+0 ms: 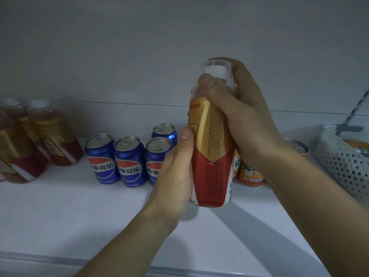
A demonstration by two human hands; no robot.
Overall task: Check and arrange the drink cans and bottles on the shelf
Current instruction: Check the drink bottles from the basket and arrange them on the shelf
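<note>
Head view, looking down onto a white shelf (79,206) with a pale back wall. A bottle (211,148) with a gold upper label, red lower label and white cap under a clear overcap is held upright by both hands, above the middle of the shelf board; its base appears slightly off the surface, with a shadow beneath, though contact cannot be ruled out. The right hand (245,116) grips the bottle's neck and shoulder, thumb pressed on the clear upper part just below the cap, fingers wrapped round the far side. The left hand (177,172) grips the lower body from the left, thumb lying up along the label edge, remaining fingers hidden behind the bottle. Fine print on the gold panel faces the camera; not legible. Behind and left of the bottle stand four blue Pepsi cans (129,162), upright, three in a front row touching or nearly touching, one behind the rightmost; the left hand partly covers the rightmost front can. At the far left, a group of like bottles (50,136) with red and gold labels, blurred, standing close together. To the right of the held bottle, orange cans (251,172) stand upright, partly hidden by the bottle and the right forearm; count uncertain. At the right edge, a white perforated metal basket (343,162) sits on the shelf, with something orange inside; it cannot be identified.
</note>
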